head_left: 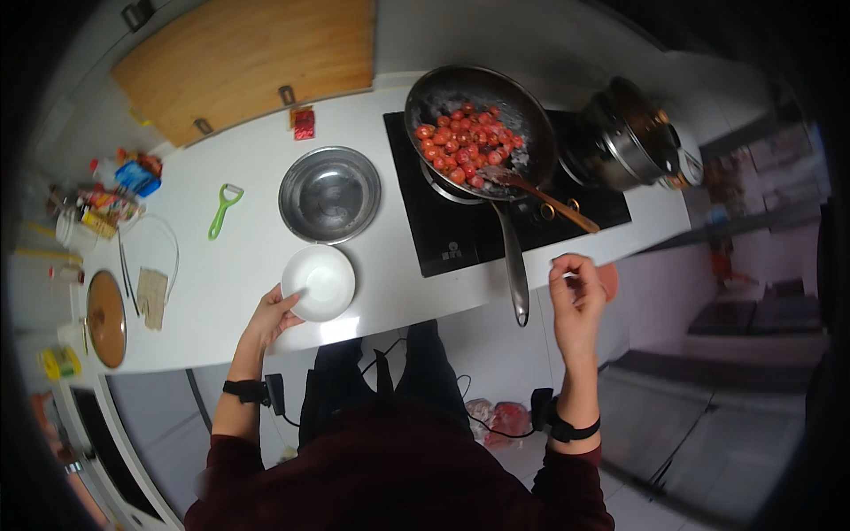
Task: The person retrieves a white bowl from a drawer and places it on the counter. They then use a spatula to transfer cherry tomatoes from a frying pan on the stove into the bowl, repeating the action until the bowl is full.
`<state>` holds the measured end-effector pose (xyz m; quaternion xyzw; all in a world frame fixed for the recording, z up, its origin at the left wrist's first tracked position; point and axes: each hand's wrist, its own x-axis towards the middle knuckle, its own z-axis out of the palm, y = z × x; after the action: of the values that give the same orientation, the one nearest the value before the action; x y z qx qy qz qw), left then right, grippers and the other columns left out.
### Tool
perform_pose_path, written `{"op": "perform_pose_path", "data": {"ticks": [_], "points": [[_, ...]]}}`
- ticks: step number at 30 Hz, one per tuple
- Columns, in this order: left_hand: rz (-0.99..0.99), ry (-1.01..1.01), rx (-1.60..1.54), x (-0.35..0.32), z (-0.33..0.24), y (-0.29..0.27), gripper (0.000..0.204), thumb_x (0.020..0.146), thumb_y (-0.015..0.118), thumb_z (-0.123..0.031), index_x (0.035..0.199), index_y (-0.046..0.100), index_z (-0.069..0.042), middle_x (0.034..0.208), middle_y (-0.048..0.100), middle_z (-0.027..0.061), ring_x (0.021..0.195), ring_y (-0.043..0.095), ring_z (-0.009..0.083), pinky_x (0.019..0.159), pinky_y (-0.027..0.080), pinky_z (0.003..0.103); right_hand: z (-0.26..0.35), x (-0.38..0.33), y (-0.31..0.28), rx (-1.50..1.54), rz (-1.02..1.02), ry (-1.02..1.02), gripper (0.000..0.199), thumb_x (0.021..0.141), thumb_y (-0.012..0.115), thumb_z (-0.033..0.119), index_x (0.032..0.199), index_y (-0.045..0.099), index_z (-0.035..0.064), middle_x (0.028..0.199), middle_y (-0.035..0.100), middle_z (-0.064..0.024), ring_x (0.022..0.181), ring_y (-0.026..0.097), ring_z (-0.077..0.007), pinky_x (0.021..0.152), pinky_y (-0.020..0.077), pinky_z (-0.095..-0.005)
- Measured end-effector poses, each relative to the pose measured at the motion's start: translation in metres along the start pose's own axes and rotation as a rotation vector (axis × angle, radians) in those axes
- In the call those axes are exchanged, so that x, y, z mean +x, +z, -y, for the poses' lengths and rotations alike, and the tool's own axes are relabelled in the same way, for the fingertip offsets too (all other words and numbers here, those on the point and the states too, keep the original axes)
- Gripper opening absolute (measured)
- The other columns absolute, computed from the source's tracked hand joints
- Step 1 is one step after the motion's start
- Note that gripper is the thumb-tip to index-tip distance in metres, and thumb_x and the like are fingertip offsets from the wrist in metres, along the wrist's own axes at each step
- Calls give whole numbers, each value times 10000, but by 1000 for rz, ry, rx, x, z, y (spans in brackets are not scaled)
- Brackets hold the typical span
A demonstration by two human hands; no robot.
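My left hand [271, 316] clasps the rim of the white bowl [319, 282] at the counter's [390, 283] front edge, bare countertop around it. My right hand [577, 296] hangs loosely curled, holding nothing, past that edge, beside the pan handle [513, 265]. The bowl looks empty.

Kitchen under my camera, white and evenly lit.
I see a white counter [239, 265] ahead of the hands, pale floor [673, 442] below, wooden board [248, 57] beyond.
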<state>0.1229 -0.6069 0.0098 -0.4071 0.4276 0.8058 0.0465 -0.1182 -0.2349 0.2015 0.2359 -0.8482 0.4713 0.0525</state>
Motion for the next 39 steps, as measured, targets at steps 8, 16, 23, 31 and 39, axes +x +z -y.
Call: {"op": "perform_pose_path", "data": {"ticks": [8,16,23,31,39], "points": [[-256,95,-91,-2,36,71,506,873,501,56,1361,369,25,1188,550,192,990,665,301,821,612,356,-65,103,-32,-680,280,-243,503,785,725,183,1228,524,54,1175,558,-163,1119,520,-351,907,424,-457],[-312,132,-206,-4,54,87,642,829,490,97,1427,265,35,1259,460,231,1032,628,343,830,613,362,-97,137,-9,-780,670,-228,393,812,644,63,1184,515,62,1046,623,-204,881,636,-398,770,521,-468],[-638,161,347,-23,46,101,473,848,644,-68,1242,410,50,978,567,178,782,632,232,645,571,318,-66,148,-34,-721,669,-226,228,819,614,18,1046,616,37,908,659,-189,876,630,-387,761,490,-461],[-22,475,540,-14,33,260,437,913,660,-240,1247,469,-33,1042,567,65,923,559,153,743,495,287,-39,149,-13,-562,823,-263,139,812,580,9,946,616,-5,879,664,-222,881,628,-415,768,495,-478],[63,101,128,38,26,378,240,963,563,-205,965,375,-54,731,487,52,516,483,124,448,436,298,-60,121,39,-928,724,-412,257,765,616,-13,1013,549,-28,883,650,-251,795,690,-361,695,574,-385]]}}
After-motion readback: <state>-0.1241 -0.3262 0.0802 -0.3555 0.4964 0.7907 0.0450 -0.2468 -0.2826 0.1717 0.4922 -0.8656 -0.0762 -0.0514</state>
